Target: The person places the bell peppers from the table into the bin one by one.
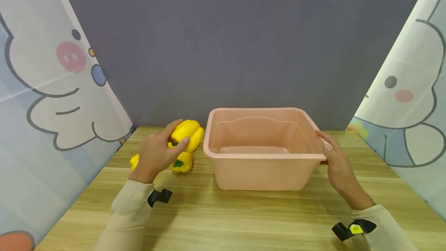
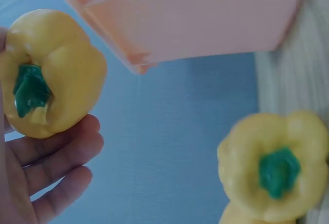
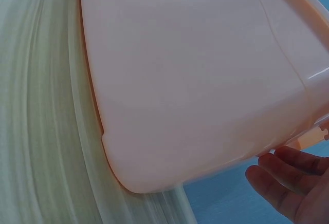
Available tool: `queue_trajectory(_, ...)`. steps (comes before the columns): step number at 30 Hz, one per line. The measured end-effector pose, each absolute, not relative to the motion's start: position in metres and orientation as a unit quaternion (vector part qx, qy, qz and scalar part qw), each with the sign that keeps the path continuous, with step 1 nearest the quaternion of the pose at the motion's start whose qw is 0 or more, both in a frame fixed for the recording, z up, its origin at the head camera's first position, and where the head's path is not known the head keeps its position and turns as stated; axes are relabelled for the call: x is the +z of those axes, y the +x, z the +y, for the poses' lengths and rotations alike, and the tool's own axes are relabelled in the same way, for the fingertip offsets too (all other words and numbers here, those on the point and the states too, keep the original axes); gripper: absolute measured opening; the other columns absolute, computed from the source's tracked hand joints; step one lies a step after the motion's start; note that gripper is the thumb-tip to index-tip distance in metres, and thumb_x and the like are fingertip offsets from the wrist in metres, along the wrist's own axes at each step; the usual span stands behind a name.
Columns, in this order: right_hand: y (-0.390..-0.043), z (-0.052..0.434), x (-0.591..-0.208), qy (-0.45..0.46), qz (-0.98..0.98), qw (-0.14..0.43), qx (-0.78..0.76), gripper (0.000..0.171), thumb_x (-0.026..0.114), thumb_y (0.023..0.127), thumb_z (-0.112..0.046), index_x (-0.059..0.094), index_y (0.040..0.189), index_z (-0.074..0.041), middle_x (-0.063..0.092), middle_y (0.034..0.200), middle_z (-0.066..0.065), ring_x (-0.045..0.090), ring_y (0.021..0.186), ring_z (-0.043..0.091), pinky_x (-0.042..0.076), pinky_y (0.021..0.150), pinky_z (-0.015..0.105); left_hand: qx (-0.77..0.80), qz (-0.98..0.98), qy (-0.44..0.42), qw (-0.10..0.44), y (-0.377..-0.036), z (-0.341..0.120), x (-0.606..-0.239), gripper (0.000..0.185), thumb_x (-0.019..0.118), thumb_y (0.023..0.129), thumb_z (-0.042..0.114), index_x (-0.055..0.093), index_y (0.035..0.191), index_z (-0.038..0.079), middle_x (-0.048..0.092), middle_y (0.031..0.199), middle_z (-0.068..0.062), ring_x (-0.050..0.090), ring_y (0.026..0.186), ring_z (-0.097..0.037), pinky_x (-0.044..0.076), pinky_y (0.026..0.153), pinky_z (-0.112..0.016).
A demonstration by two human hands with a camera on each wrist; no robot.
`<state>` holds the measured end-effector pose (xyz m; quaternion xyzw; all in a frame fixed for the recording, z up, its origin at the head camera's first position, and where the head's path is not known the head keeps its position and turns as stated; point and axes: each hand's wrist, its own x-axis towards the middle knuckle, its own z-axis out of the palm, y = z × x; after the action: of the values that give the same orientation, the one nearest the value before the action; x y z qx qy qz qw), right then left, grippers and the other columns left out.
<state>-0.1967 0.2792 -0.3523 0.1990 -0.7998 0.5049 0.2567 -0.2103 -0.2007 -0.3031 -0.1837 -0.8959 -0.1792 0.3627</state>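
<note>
My left hand [image 1: 155,154] holds a yellow bell pepper [image 1: 189,133] with a green stem, above the table and just left of a pink plastic basin [image 1: 261,173]. Thumb and fingers lie on opposite sides of this pepper, its stem facing back toward the wrist. Below it, another yellow pepper [image 1: 186,162] rests on the table; the left wrist view shows its green stem [image 2: 279,172] face on. With my right hand [image 1: 339,167] I grip the basin's right rim, thumb on top and fingers [image 3: 288,178] curled beneath the edge.
Part of a further yellow pepper [image 1: 134,161] shows behind my left wrist. The basin stands on a wood-grain table [image 1: 223,220]. A grey panel [image 1: 244,42] rises behind, and cartoon-printed curtains [image 1: 42,88] flank both sides.
</note>
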Motion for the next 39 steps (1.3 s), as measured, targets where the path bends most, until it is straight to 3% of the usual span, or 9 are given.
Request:
queue_trajectory(5,-0.196,0.280,-0.353,0.194,-0.797,0.256,0.512,0.046,0.026,0.110,-0.015,0.036,0.153,-0.004,0.049,0.133,-0.012,0.058,0.098,0.006,0.050,0.073,0.018,-0.212,-0.889,-0.166,0.371,-0.219,-0.193,-0.296,0.054,0.063,0.093,0.044,0.059,0.139,0.016,0.052,0.063,-0.001,0.043,0.052,-0.018,0.034,0.049,-0.034)
queue_trajectory(12,-0.191,0.281,-0.357,0.186,-0.801,0.250,0.511,0.046,0.026,0.111,-0.018,0.037,0.153,-0.004,0.049,0.133,-0.011,0.059,0.097,0.005,0.050,0.072,0.019,-0.229,-0.872,-0.168,0.398,-0.219,-0.185,-0.302,0.055,0.063,0.092,0.042,0.060,0.139,0.013,0.068,0.078,-0.011,0.056,0.060,-0.021,0.043,0.053,-0.035)
queue_trajectory(17,-0.190,0.281,-0.357,0.185,-0.799,0.251,0.513,0.045,0.026,0.111,-0.016,0.037,0.153,-0.004,0.049,0.134,-0.010,0.059,0.097,0.006,0.050,0.072,0.019,-0.265,-0.865,-0.169,0.390,-0.219,-0.180,-0.304,0.055,0.062,0.093,0.041,0.059,0.141,0.014,0.071,0.087,-0.012,0.059,0.064,-0.022,0.047,0.056,-0.036)
queue_trajectory(20,-0.192,0.280,-0.355,0.184,-0.801,0.252,0.511,0.045,0.026,0.111,-0.016,0.037,0.154,-0.006,0.048,0.135,-0.012,0.058,0.098,0.005,0.050,0.072,0.019,-0.322,-0.850,-0.178,0.376,-0.218,-0.179,-0.302,0.053,0.063,0.095,0.037,0.057,0.143,0.013,0.072,0.102,-0.013,0.063,0.071,-0.022,0.052,0.062,-0.036)
queue_trajectory(25,-0.195,0.276,-0.351,0.186,-0.794,0.253,0.521,0.045,0.027,0.111,-0.018,0.038,0.153,-0.005,0.050,0.134,-0.010,0.059,0.097,0.008,0.051,0.071,0.020,-0.434,-0.819,-0.188,0.324,-0.214,-0.177,-0.296,0.049,0.060,0.100,0.030,0.053,0.146,0.015,0.066,0.120,-0.012,0.061,0.082,-0.019,0.052,0.068,-0.024)
queue_trajectory(33,-0.197,0.275,-0.351,0.187,-0.793,0.251,0.523,0.046,0.027,0.111,-0.021,0.038,0.153,-0.005,0.050,0.132,-0.010,0.059,0.096,0.008,0.051,0.070,0.022,-0.528,-0.788,-0.192,0.250,-0.213,-0.172,-0.295,0.046,0.055,0.105,0.027,0.050,0.148,0.014,0.061,0.121,-0.011,0.063,0.087,-0.019,0.058,0.072,-0.031)
queue_trajectory(39,-0.197,0.277,-0.352,0.185,-0.798,0.249,0.516,0.046,0.025,0.111,-0.020,0.036,0.154,-0.006,0.046,0.136,-0.010,0.058,0.098,0.007,0.050,0.071,0.020,-0.537,-0.784,-0.197,0.239,-0.214,-0.162,-0.298,0.048,0.059,0.103,0.029,0.050,0.148,0.017,0.061,0.121,-0.011,0.064,0.088,-0.022,0.057,0.074,-0.027)
